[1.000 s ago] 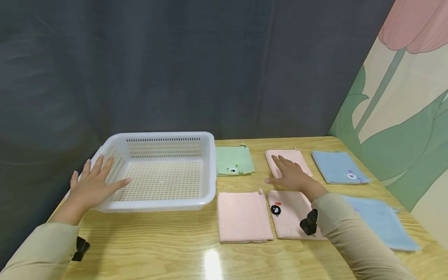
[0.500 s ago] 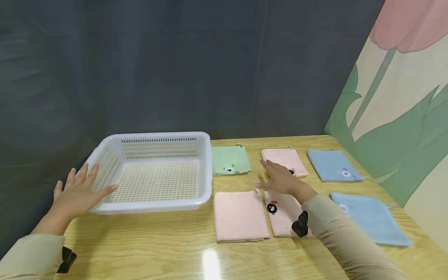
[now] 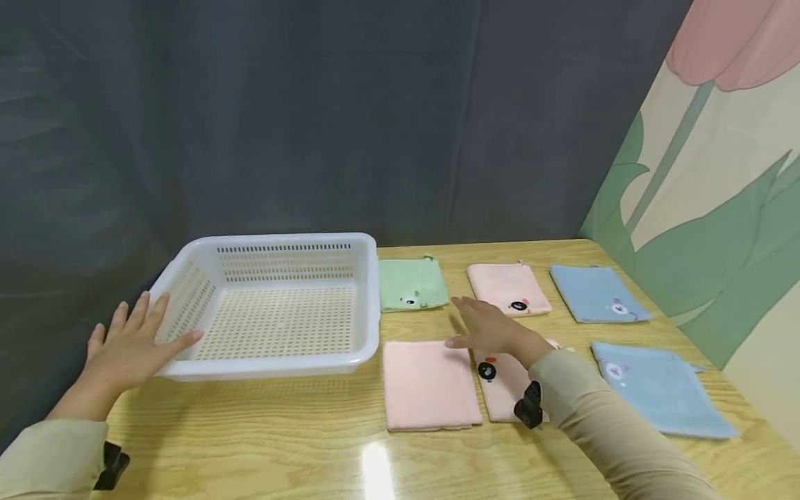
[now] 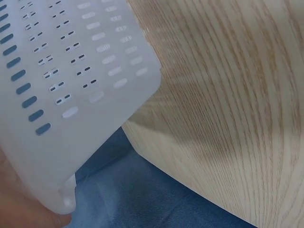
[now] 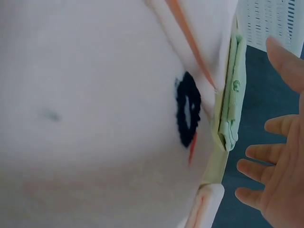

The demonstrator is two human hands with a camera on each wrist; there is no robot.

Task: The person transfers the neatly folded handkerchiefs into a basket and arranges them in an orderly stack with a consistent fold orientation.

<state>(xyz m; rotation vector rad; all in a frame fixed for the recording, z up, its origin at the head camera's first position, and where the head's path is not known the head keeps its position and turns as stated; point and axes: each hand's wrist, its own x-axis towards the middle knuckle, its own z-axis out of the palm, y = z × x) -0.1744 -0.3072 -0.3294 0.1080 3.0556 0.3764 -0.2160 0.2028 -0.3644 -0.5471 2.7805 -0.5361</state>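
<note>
At the left end of a white slotted plastic basket point(image 3: 275, 364), my left hand point(image 3: 125, 347) rests at the rim with fingers spread. In the left wrist view, part of that hand point(image 4: 21, 202) shows beside the basket's lip. My right hand point(image 3: 496, 333), palm down and fingers extended, is over the gap between the folded pink towels and holds nothing. Its thumb overlaps the plain pink towel point(image 3: 431, 389). Under the wrist lies another pink towel point(image 3: 500, 396) with a black embroidered eye, partly hidden by the sleeve. A third pink towel point(image 3: 506, 286) lies behind the hand.
A folded green towel point(image 3: 409, 281) lies against the basket's right side. Two blue towels, one at the back point(image 3: 590, 288) and one in front point(image 3: 671, 396), lie along the right side of the wooden table point(image 3: 262, 444). A dark curtain point(image 3: 325, 125) stands behind.
My right hand has drawn back from the rear pink towel toward the front ones, uncovering its embroidered eye. My left hand has slid outward from over the basket's left wall to its rim.
</note>
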